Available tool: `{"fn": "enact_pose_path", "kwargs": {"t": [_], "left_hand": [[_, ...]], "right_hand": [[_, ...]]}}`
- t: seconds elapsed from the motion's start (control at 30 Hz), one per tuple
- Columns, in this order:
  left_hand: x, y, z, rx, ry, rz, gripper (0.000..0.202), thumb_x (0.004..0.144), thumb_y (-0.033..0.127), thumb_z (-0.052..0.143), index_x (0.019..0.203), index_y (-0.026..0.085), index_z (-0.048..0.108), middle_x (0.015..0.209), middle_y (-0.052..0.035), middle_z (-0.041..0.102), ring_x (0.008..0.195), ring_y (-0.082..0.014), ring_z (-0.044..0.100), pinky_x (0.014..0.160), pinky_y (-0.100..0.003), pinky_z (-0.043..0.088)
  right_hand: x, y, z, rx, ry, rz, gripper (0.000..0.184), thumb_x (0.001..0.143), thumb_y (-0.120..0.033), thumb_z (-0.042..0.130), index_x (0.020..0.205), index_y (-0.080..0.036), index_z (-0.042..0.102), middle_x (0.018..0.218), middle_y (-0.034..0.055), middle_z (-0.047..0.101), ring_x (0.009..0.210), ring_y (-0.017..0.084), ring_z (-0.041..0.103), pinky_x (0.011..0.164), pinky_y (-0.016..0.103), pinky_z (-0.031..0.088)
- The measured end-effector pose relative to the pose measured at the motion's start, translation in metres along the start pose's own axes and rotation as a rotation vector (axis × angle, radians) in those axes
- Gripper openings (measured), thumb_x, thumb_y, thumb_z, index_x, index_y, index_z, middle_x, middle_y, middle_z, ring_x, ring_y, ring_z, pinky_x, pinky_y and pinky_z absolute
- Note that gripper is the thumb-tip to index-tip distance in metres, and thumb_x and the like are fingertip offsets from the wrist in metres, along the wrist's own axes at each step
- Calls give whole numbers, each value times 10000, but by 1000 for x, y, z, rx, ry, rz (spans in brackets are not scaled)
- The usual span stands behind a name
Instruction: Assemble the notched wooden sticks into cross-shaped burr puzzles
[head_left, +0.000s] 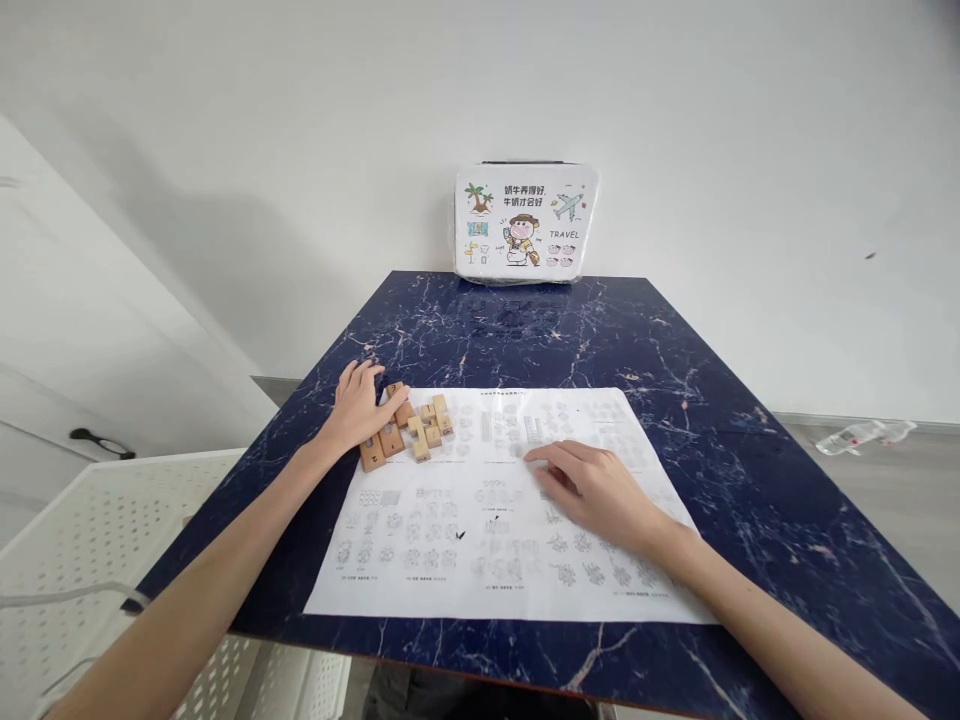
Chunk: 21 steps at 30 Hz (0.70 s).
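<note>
My left hand [354, 408] rests at the left edge of a printed sheet [450, 490], fingers spread and thumb reaching over the numbered wooden blocks [391, 438]. It touches them but does not appear to grip any. Beside these blocks, toward the right, lies a small cluster of paler notched wooden pieces [421, 440], some interlocked or stacked. Over the right half of the sheet, my right hand [589, 490] holds nothing, its index finger stretched toward the line drawings and its other fingers loosely bent. Rows of small diagrams and captions cover the paper.
The dark blue marbled table [525, 350] carries a white cartoon-printed case [526, 225] at its far edge, against the wall. A white perforated crate [97, 520] stands to the left with a cable [67, 597]. A clear plastic bottle [851, 437] lies on the floor at right.
</note>
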<state>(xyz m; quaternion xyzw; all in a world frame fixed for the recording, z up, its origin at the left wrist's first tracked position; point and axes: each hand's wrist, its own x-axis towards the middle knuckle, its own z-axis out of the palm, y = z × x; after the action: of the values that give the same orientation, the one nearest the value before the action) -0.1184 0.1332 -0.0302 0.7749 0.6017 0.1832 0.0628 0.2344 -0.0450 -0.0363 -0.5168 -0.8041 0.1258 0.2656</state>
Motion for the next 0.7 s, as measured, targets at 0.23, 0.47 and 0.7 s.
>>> {"fn": "enact_pose_path", "kwargs": {"t": [0.23, 0.47, 0.7], "left_hand": [[-45, -14, -16, 6, 54, 132, 668, 977, 615, 474, 1424, 118, 475, 1577, -221, 457, 1576, -380, 263, 1278, -580, 257], [-105, -2, -48, -118, -54, 167, 615, 1013, 599, 492, 1506, 236, 425, 1580, -142, 470, 1505, -360, 406, 1237, -576, 357], [-138, -1, -54, -27, -151, 248, 1061, 816, 629, 761, 1644, 281, 194, 1702, -161, 298, 1559, -449, 286, 1233, -653, 331]], "right_hand": [[0, -2, 0, -1, 20, -8, 317, 1018, -257, 450, 1184, -238, 719, 1008, 85, 790, 754, 214, 709, 654, 355, 507], [0, -3, 0, 11, 5, 21, 316, 1015, -271, 456, 1191, -222, 713, 960, 82, 780, 724, 207, 686, 642, 352, 485], [-1, -3, 1, 24, -5, 42, 317, 1028, -310, 449, 1189, -244, 714, 958, 87, 777, 719, 220, 682, 626, 366, 495]]}}
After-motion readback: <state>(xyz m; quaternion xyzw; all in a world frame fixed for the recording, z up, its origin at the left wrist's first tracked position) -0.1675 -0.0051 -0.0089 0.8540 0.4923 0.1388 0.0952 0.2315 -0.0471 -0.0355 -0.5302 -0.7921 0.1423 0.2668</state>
